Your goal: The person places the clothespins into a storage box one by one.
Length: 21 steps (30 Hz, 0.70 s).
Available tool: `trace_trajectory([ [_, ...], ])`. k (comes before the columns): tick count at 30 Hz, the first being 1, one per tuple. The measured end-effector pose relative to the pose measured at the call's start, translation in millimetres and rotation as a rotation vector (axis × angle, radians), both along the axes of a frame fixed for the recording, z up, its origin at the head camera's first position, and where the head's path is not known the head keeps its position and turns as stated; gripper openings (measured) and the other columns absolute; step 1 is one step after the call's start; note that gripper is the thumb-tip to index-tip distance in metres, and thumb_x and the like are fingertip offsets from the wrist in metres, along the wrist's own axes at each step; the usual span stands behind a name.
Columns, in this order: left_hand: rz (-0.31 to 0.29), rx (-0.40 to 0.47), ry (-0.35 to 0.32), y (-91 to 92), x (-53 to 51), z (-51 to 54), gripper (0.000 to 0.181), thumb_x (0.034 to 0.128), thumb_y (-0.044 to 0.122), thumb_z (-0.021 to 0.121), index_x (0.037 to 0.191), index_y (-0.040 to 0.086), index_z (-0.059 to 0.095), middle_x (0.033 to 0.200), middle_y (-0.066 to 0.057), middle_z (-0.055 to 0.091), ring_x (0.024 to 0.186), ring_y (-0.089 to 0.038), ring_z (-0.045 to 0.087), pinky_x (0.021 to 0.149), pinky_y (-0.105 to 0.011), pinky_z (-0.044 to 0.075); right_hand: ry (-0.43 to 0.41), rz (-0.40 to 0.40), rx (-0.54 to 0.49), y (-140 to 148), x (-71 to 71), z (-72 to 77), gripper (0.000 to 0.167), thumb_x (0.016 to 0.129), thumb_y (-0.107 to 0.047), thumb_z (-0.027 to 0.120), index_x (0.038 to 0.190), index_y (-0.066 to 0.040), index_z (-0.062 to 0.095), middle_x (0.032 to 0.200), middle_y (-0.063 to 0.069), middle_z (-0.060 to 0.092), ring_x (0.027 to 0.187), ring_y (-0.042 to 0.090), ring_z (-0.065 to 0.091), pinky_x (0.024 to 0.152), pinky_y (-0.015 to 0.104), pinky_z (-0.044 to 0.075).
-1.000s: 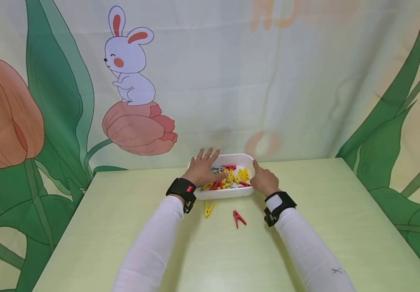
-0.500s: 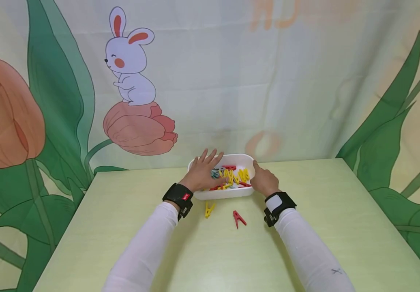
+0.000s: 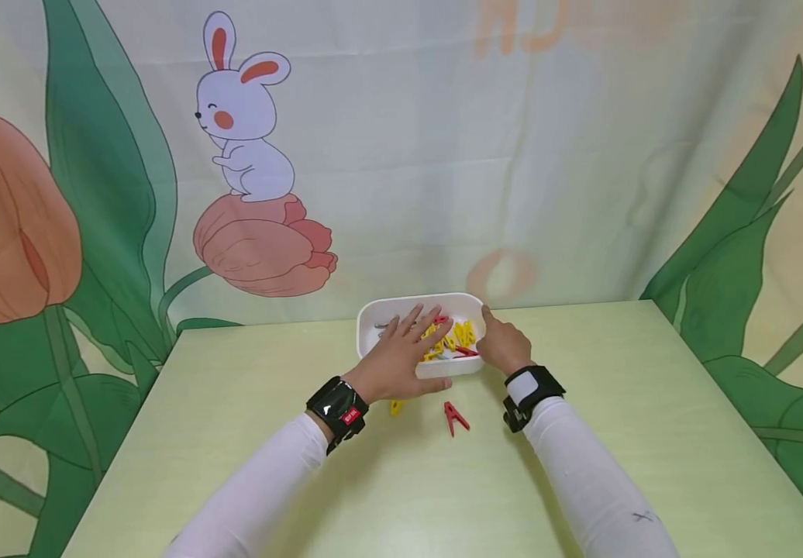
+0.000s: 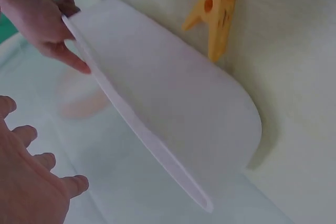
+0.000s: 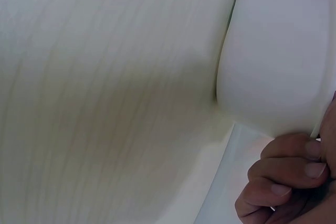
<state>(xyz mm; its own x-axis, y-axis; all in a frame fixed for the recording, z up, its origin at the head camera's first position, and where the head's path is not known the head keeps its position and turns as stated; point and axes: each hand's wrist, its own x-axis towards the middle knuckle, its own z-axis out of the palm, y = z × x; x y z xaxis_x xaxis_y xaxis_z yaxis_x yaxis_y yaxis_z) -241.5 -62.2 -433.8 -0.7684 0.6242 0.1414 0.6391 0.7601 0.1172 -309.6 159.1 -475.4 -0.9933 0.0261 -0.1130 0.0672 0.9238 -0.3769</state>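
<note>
A white plastic tray [image 3: 470, 365] at the back of the table holds several yellow clothespins [image 3: 463, 334] and red clothespins [image 3: 467, 351], plus some grey ones mostly covered. My right hand [image 3: 505, 346] grips its right end; in the right wrist view, curled fingers [image 5: 286, 163] pinch the tray's rim. My left hand [image 3: 396, 366] spreads its straight fingers over the tray's front left part, hiding some of the contents. It holds nothing. Close by the tray's front wall, a yellow clothespin [image 4: 218, 11] lies on the table, partly covered by that hand in the head view.
A red clothespin [image 3: 455, 417] lies on the pale table [image 3: 373, 496] in front of the tray. Behind the table's back edge hangs a curtain [image 3: 401, 170] printed with a rabbit and tulips.
My left hand has drawn back from inside the tray towards its front edge, fingers still spread, uncovering the tray's left end. The right hand keeps its grip and the tray stays put.
</note>
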Motion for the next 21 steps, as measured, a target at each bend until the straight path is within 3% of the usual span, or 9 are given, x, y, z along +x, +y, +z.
trace_trajectory([
  [7,-0.080,-0.038,-0.008,3.3,30.8,-2.6,0.089,0.0870,0.067,0.056,0.158,0.031,0.017,0.167,0.003,0.008,0.155,-0.029,0.008,0.121,-0.055,0.014,0.021,0.027,0.000,3.9,-1.0,0.4,0.075,0.092,-0.021,0.060,0.157,-0.013,0.025,0.090,0.018,0.067,0.065,0.025,0.057,0.052,0.031,0.039],
  [10,-0.116,-0.057,-0.008,0.5,40.2,-5.6,0.087,0.0872,0.063,0.059,0.158,0.028,0.022,0.165,-0.001,0.019,0.152,-0.031,0.019,0.121,-0.050,0.020,0.035,0.018,0.001,3.2,-0.2,1.1,0.074,0.091,-0.020,0.060,0.157,-0.014,0.025,0.090,0.018,0.067,0.065,0.025,0.056,0.053,0.032,0.039],
  [14,-0.136,-0.077,-0.046,-2.7,46.0,-10.4,0.084,0.0860,0.058,0.064,0.155,0.026,0.029,0.161,-0.002,0.032,0.149,-0.027,0.029,0.120,-0.044,0.027,0.030,0.004,-0.005,2.1,0.1,2.3,0.075,0.092,-0.019,0.060,0.157,-0.015,0.024,0.088,0.016,0.065,0.067,0.025,0.056,0.054,0.031,0.038],
  [21,-0.168,-0.131,-0.109,-2.9,49.3,-23.6,0.078,0.0850,0.054,0.068,0.152,0.027,0.038,0.161,-0.001,0.031,0.149,-0.026,0.028,0.119,-0.043,0.029,0.010,0.006,-0.011,2.6,0.8,-1.0,0.075,0.092,-0.020,0.060,0.158,-0.015,0.023,0.096,0.018,0.068,0.069,0.025,0.058,0.056,0.032,0.041],
])
